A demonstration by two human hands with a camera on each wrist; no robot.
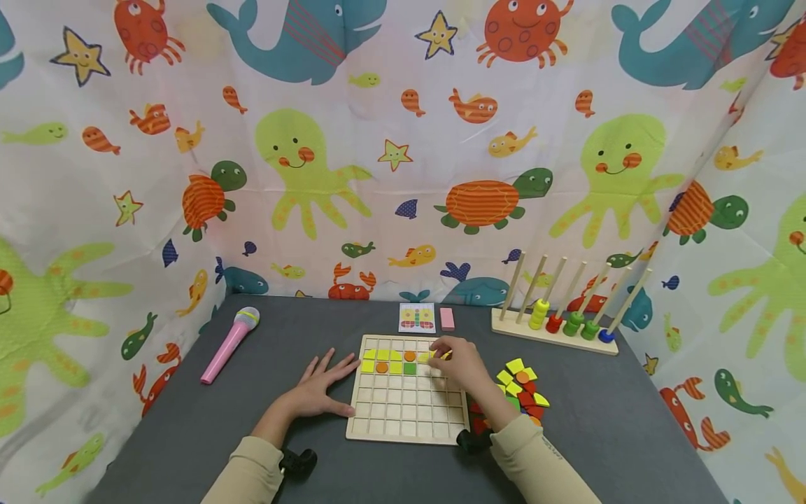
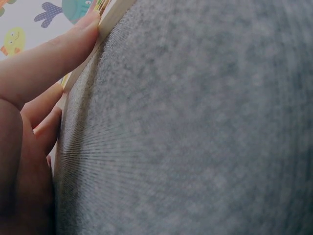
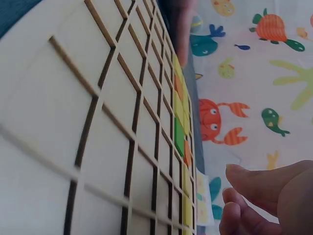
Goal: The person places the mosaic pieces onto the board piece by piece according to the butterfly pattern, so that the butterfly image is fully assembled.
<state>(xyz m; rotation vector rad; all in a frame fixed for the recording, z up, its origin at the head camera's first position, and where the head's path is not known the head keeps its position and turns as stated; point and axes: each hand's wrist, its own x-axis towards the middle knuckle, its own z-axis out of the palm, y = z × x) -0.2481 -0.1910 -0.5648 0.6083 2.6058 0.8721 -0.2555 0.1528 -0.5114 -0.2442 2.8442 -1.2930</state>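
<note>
One splayed hand (image 1: 317, 392), gridded wooden board (image 1: 394, 411)

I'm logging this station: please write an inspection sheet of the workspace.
Surface: dark gray tabletop
Job's things: wooden grid board, yellow, orange and green tiles in its far part; loose tiles piled at its right; picture card beyond it
Clutter: pink microphone at left; pink block beside the card; peg rack at far right
Hands: left hand spread, touching the board's left edge; right hand over the board's far right; whether it holds a tile is unclear
Cables: nothing seen
Surroundings: white cloth with sea-creature prints
</note>
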